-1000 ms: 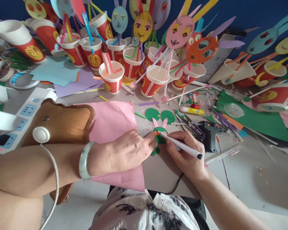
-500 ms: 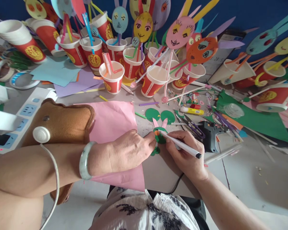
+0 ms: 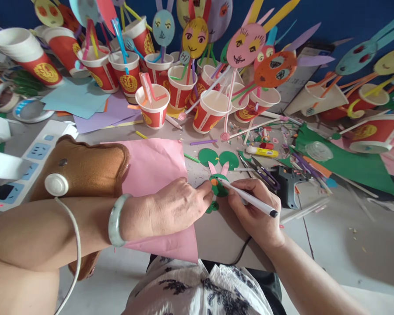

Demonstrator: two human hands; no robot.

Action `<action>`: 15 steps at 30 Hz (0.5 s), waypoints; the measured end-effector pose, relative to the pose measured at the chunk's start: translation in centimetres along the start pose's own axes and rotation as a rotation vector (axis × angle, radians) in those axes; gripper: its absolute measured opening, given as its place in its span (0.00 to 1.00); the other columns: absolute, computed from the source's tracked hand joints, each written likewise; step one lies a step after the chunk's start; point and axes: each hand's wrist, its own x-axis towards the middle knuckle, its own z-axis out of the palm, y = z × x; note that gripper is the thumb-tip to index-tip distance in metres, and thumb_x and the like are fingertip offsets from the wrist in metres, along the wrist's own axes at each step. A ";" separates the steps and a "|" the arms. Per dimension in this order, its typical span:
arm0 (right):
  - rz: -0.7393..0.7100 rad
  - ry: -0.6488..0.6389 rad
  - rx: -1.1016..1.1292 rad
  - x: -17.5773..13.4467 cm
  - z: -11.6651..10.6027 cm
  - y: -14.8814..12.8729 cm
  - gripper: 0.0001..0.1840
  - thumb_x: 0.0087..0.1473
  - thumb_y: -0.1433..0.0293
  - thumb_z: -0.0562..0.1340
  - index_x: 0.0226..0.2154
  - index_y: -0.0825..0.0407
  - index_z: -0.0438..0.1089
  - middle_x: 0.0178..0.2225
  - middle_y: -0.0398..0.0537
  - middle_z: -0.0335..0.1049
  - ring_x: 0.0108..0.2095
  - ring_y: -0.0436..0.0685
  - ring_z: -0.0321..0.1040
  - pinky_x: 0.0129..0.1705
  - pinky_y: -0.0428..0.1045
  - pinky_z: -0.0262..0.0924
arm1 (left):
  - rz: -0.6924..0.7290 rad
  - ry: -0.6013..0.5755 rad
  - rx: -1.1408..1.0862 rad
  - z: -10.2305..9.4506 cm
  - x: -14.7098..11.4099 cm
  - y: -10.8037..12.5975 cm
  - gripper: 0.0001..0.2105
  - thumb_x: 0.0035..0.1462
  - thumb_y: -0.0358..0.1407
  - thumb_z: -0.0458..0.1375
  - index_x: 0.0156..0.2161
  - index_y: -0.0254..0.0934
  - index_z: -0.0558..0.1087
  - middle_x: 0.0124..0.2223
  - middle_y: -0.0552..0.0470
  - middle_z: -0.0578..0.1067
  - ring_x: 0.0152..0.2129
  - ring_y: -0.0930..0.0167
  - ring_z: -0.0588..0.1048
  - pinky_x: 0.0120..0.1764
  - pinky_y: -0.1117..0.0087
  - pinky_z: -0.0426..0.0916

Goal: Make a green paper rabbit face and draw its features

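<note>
A small green paper rabbit head (image 3: 220, 189) with pink ears and an orange eye patch lies on the table between my hands. My left hand (image 3: 174, 205), fingers bent and close together, steadies its left edge; the fingertips are partly hidden. A white marker pen (image 3: 251, 197) with a black end is gripped in my right hand (image 3: 258, 210), its tip on or just above the upper part of the green face. Just below sits a smaller green cut-out (image 3: 212, 207). Two green paper discs (image 3: 208, 156) lie beyond the ears.
Pink paper (image 3: 157, 164) lies under my left forearm, beside a brown hot-water bag (image 3: 85, 166) and a power strip (image 3: 36, 151). Red paper cups (image 3: 213, 111) with paper rabbit faces line the back. Scissors (image 3: 264, 173), a glue stick (image 3: 262, 151) and scraps are to the right.
My right hand and the marker pen have shifted very slightly to the right. My left hand stays in place on the paper rabbit head.
</note>
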 end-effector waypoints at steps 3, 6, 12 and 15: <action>-0.002 0.000 -0.004 0.1 0.0 0.0 0.02 0.58 0.69 0.66 0.35 0.48 0.71 0.29 0.44 0.78 0.24 0.53 0.74 0.27 0.48 0.66 | -0.006 -0.017 -0.004 -0.3 0.1 0.0 0.23 0.69 0.25 0.42 0.66 0.34 0.64 0.61 0.41 0.69 0.27 0.72 0.69 0.29 0.62 0.59; 0.006 -0.011 -0.002 0.1 0.0 -0.1 0.02 0.58 0.69 0.65 0.35 0.48 0.71 0.28 0.45 0.79 0.24 0.53 0.74 0.25 0.48 0.66 | 0.000 -0.015 -0.001 -0.1 0.0 0.0 0.23 0.69 0.25 0.42 0.66 0.34 0.64 0.62 0.41 0.69 0.27 0.72 0.69 0.29 0.62 0.59; -0.020 -0.013 -0.001 0.1 -0.1 -0.2 0.03 0.57 0.70 0.65 0.35 0.47 0.70 0.28 0.43 0.78 0.24 0.53 0.74 0.25 0.47 0.66 | 0.006 0.013 0.013 0.5 -0.2 0.1 0.25 0.70 0.26 0.41 0.69 0.33 0.60 0.68 0.39 0.64 0.29 0.72 0.69 0.31 0.62 0.60; -0.005 -0.008 -0.017 0.1 -0.2 -0.1 0.03 0.57 0.70 0.65 0.35 0.47 0.70 0.28 0.44 0.78 0.24 0.54 0.74 0.26 0.48 0.67 | -0.018 -0.056 -0.027 0.4 -0.1 0.1 0.26 0.70 0.26 0.40 0.70 0.36 0.58 0.70 0.41 0.62 0.30 0.73 0.69 0.33 0.63 0.62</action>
